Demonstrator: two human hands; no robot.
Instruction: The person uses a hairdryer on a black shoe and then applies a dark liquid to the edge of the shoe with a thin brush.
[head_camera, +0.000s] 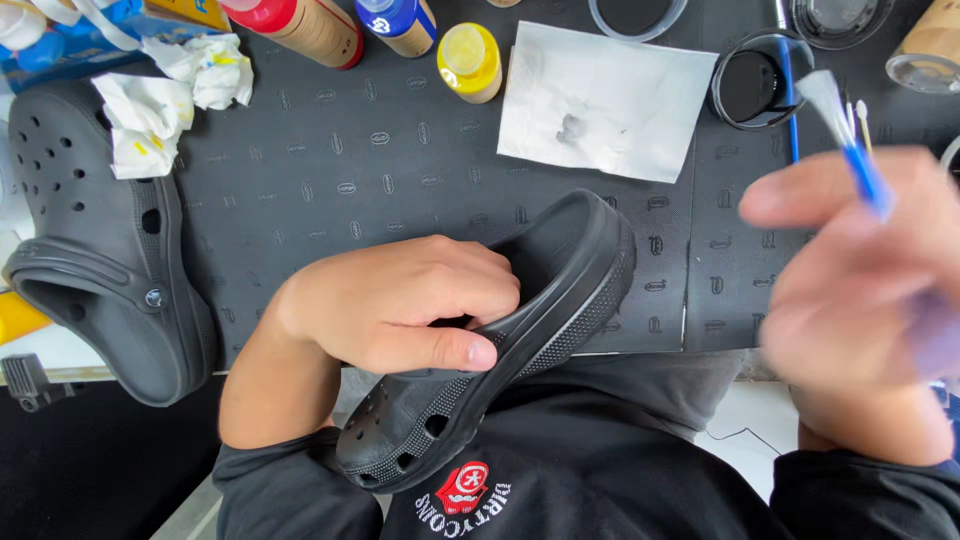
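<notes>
My left hand (400, 305) grips a black perforated clog (560, 300) by its side, holding it tilted on edge above my lap, toe end towards me. Close to the camera and blurred, my right hand (860, 270) holds a blue-handled brush (850, 140) with pale bristles pointing up. The brush is well to the right of the clog and does not touch it.
A second black clog (100, 250) lies at the left on the dark rubber mat (380, 170). Crumpled paint-stained tissues (170, 90), red, blue and yellow paint bottles (470, 60), a white paper sheet (600, 100) and a cup of dark water (750, 85) sit farther back.
</notes>
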